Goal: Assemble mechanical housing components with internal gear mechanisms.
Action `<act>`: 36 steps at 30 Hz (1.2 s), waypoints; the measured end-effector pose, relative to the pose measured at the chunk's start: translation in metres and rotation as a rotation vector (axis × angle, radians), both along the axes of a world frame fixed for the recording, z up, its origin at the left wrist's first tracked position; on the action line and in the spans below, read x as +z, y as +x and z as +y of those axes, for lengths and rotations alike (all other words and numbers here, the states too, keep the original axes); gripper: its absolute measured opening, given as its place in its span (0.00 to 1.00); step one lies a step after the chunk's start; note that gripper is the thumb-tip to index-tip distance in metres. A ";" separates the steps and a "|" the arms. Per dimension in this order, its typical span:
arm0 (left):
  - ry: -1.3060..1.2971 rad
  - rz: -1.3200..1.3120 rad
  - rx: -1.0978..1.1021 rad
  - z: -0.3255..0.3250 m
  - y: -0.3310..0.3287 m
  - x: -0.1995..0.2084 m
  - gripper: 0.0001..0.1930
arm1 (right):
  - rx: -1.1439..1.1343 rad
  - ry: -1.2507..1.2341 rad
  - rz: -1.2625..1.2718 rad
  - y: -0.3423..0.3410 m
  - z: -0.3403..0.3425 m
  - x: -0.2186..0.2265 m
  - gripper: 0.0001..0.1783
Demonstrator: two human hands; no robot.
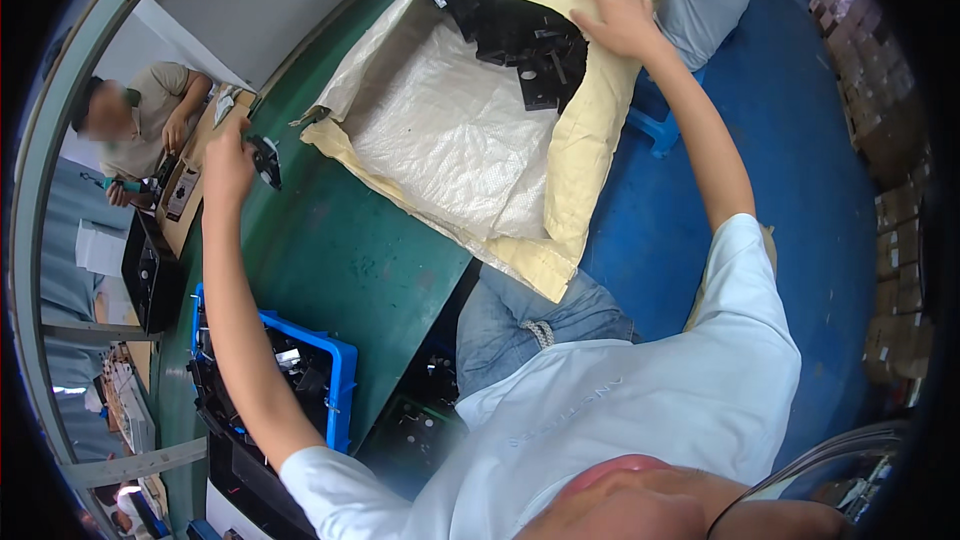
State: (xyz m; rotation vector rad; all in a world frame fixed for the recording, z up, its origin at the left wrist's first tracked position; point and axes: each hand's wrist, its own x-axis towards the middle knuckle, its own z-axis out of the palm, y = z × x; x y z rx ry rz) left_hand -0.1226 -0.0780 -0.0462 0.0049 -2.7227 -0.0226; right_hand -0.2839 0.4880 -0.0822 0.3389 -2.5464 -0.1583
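A large yellow paper sack (592, 155) with a white woven lining (450, 130) lies mouth-open across the bench edge and my lap. Black plastic parts (540, 88) are heaped deep inside it. My right hand (622, 18) lies with spread fingers on the sack's far right side, pressing the paper. Out to the left, my left hand (230, 155) is closed on a small black plastic part (266, 162), held above the green bench beside the sack's left corner. The hand hides some of that part.
A blue crate (342, 380) of black parts stands under my left forearm. Across a frame, a co-worker (150, 120) handles parts near a black bin (150, 270). Another person (705, 0) sits at far right by a blue stool (655, 128). Stacked cartons (895, 240) line the right side.
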 end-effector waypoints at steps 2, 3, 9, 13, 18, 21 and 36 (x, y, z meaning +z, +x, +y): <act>0.133 0.070 0.058 0.021 0.000 0.025 0.20 | -0.152 -0.170 0.115 -0.054 0.037 -0.002 0.33; 0.201 0.102 0.088 0.032 0.001 0.037 0.18 | -0.228 -0.254 0.171 -0.078 0.053 -0.004 0.34; 0.751 0.249 0.206 0.128 0.064 0.008 0.16 | -0.349 -0.616 -0.064 -0.095 0.032 0.043 0.34; 1.165 0.213 0.234 0.140 0.103 -0.058 0.15 | -0.291 -0.714 -0.031 -0.133 0.050 0.053 0.33; 1.249 0.153 0.409 0.116 0.136 -0.114 0.14 | -0.184 -0.831 -0.040 -0.156 0.064 0.056 0.32; 1.142 0.095 0.514 0.115 0.150 -0.116 0.13 | -0.112 -0.895 -0.052 -0.136 0.066 0.057 0.31; 0.519 -0.042 0.948 0.039 0.034 -0.152 0.15 | -0.035 -1.159 -0.072 -0.193 0.069 0.078 0.26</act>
